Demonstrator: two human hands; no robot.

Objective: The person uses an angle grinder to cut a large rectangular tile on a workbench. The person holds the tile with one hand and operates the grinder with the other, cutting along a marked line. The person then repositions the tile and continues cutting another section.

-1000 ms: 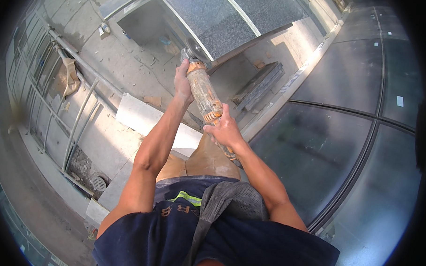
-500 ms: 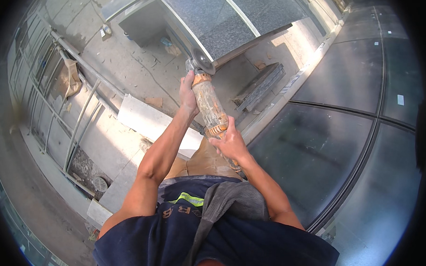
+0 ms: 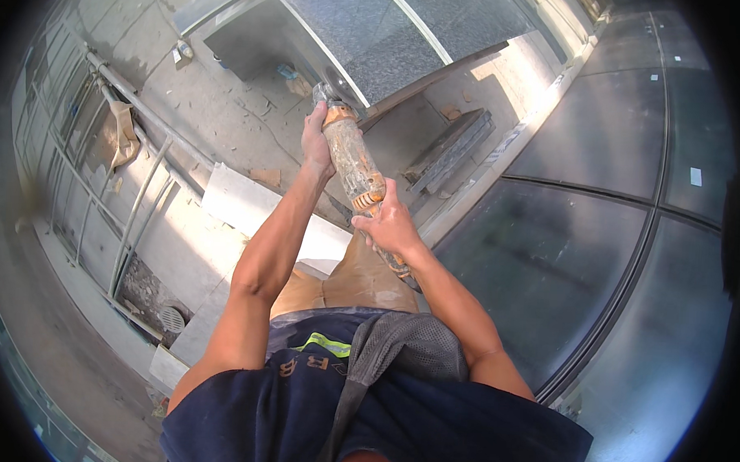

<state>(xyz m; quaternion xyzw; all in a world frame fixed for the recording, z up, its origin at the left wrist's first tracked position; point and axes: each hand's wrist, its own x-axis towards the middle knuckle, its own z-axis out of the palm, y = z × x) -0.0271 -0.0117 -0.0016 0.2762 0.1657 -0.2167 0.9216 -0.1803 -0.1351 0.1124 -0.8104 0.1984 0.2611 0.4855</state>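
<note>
Left hand (image 3: pixel 316 141) clamped on grinder (image 3: pixel 352 155) near its head, right hand (image 3: pixel 389 225) clamped on its rear, upper centre of frame; slab (image 3: pixel 375 48) beside head, top centre, contact unclear.

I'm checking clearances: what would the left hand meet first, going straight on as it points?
Most likely the head end of the grinder that the left hand holds; beyond it in that line seems to lie the grey slab, though depth is unclear.
</note>
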